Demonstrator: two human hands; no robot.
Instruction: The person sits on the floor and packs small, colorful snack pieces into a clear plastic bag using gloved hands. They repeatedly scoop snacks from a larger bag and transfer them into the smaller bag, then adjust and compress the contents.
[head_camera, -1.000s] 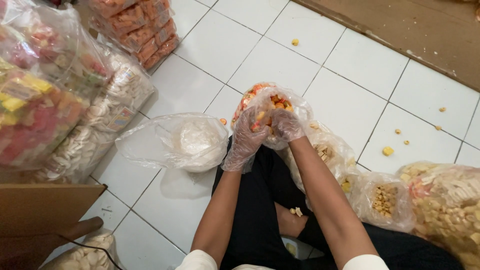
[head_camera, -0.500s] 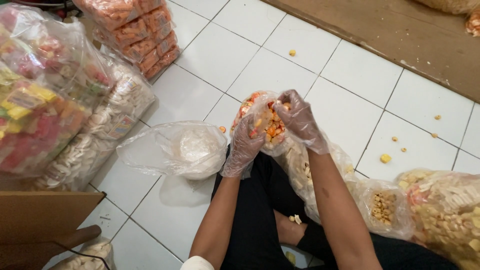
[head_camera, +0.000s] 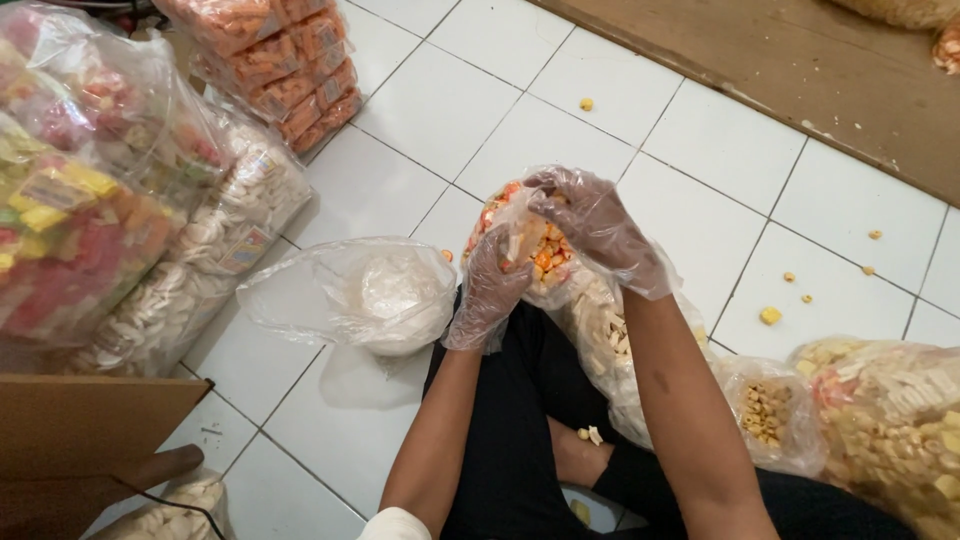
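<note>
Both gloved hands hold a clear bag of mixed snacks (head_camera: 535, 250). The left hand (head_camera: 492, 290) keeps a closed grip on its near side. The right hand (head_camera: 598, 228) pinches the top, just above.

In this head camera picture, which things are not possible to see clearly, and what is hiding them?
- Head view: the mouth of the small snack bag is covered by the right hand and left hand, so its opening cannot be judged.
- Head view: the large bag of yellow snacks is cut off by the right edge.
- Head view: the white content of the clear bag is blurred by plastic glare.
</note>
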